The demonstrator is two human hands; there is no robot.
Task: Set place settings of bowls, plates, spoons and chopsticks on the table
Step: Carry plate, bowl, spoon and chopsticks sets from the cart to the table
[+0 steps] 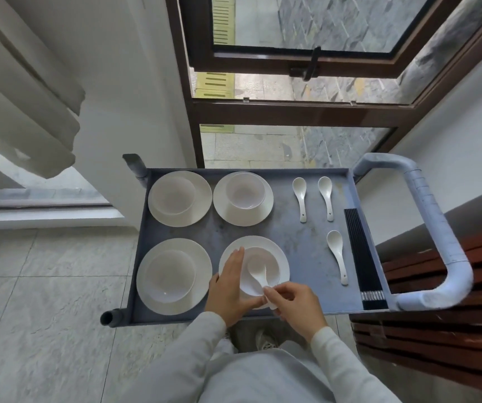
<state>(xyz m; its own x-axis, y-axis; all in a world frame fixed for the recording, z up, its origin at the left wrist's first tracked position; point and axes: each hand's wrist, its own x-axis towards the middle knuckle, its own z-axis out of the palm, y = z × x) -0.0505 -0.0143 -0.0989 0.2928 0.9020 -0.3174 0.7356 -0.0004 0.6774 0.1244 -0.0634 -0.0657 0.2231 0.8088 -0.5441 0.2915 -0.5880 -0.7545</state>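
Setting 1 spoon point(255, 269) into near-right bowl point(270, 257), right hand point(298, 303) pinching its handle, left hand point(229, 286) flat, fingers point(235, 258) together against the rim; next likely: release, fetch 1 of 3 loose spoons point(337, 251)

1. Four white round ceramic plates point(202, 205) sit two-by-two on the left of the grey metal cart tray point(292, 228), with a white round bowl point(173, 194) on each.
2. Three white ceramic spoons point(299, 196) lie to their right.
3. Black chopsticks point(359, 251) lie along the tray's right edge.
4. A fourth spoon point(255, 270) lies in the near-right bowl point(269, 261).
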